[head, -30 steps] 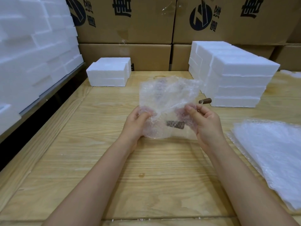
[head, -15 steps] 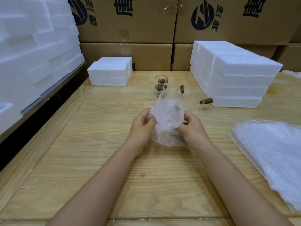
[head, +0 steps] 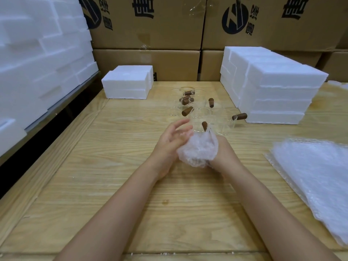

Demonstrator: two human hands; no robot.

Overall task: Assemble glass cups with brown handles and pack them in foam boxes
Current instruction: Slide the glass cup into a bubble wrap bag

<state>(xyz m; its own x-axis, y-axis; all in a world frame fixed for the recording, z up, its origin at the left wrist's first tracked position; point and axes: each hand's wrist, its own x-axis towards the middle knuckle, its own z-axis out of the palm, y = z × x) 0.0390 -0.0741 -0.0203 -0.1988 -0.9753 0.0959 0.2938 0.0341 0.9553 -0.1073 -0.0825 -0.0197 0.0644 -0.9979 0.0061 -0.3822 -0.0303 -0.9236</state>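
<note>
A bundle of bubble wrap point(head: 197, 149) around a glass cup sits between my hands at the table's middle. My right hand point(head: 225, 153) grips the bundle from the right side. My left hand point(head: 170, 140) lies against its left side with fingers straight and spread. Just behind, several clear glass cups with brown handles point(head: 202, 117) stand grouped on the table; one cup with a brown handle point(head: 239, 116) stands further right. A foam box point(head: 129, 82) sits at the back left and a stack of foam boxes point(head: 271, 87) at the back right.
A pile of bubble wrap sheets point(head: 316, 178) lies on the right of the wooden table point(head: 113, 185). Cardboard cartons point(head: 150, 25) are stacked behind the table. More foam boxes point(head: 37, 53) are piled high on the left.
The flat sheet held up a second ago has been folded down and bunched tightly around the cup. My left hand's fingers have opened and straightened off the bundle.
</note>
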